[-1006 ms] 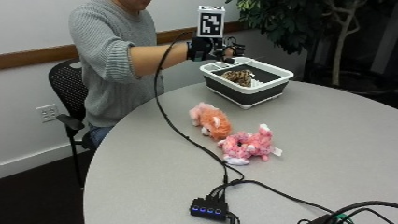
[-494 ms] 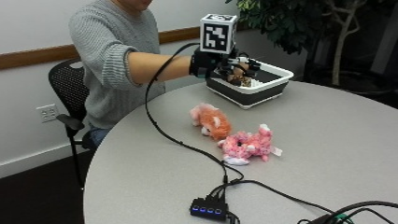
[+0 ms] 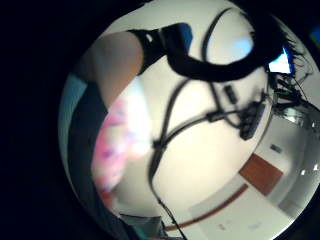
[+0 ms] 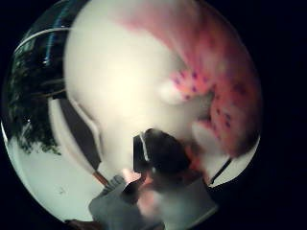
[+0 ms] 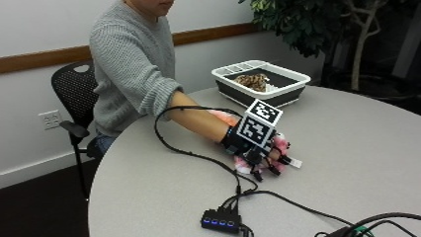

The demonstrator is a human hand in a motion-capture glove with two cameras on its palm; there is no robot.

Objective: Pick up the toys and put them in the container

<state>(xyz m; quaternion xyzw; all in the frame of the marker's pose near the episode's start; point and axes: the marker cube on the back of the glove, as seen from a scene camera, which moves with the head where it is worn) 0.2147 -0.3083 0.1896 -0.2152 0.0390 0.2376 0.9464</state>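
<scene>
my right hand is down on the table over the pink plush toy, palm facing it, because that's the next one to go into the container. from the outside view my fingers look bent down over the toy, but i honestly can't tell whether they're closed on it or just draped on top. the orange toy pokes out just behind my forearm, so it's waiting its turn, and the container sits further back on the table with a brown toy already inside, so i'd say one is done and two are left. in the little finger side palm view the pink plush toy sits at the edge next to my sleeve, with bare table beyond it, so that side of the palm isn't really covering it. in the thumb side palm view the pink plush toy with its dark spots fills a big chunk, so it's close under the palm. next step, i reckon, is curl in properly and lift.
</scene>
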